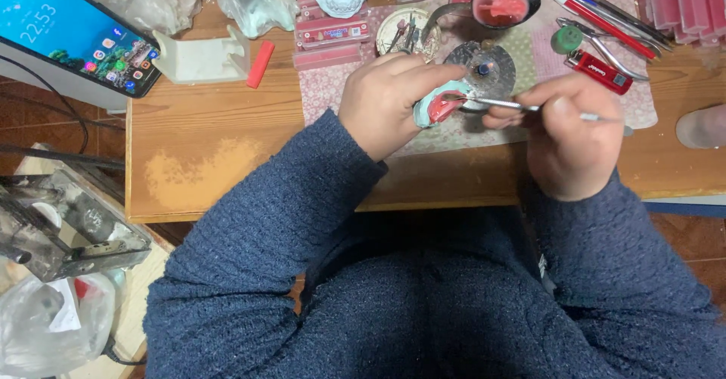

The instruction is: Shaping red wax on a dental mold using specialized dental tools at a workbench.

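You sit at a brown wooden worktop (204, 152), your dark blue knitted sleeves (257, 228) filling the lower view. A pale floral cloth mat (333, 91) covers the worktop's middle, and both hands meet above its near edge. At far left a black smartphone with a lit screen (76, 31) leans on a stand, with a cream plaster block (200, 57) and a small red wax stick (259, 63) just beside it.

Your left hand (382, 103) is closed around a pale green dental cast with pink wax gums (440, 105), thumb over its top, holding it just above the mat. Your right hand (567, 141) grips a thin silver metal instrument (503, 104) like a pen (its tip touches the pink wax).

Behind the hands lie a round grey metal disc (488, 69), a small round dish of burs (404, 31), a dark bowl of pink wax (503, 4), a red lighter (601, 73) and red and blue pens (597, 8).
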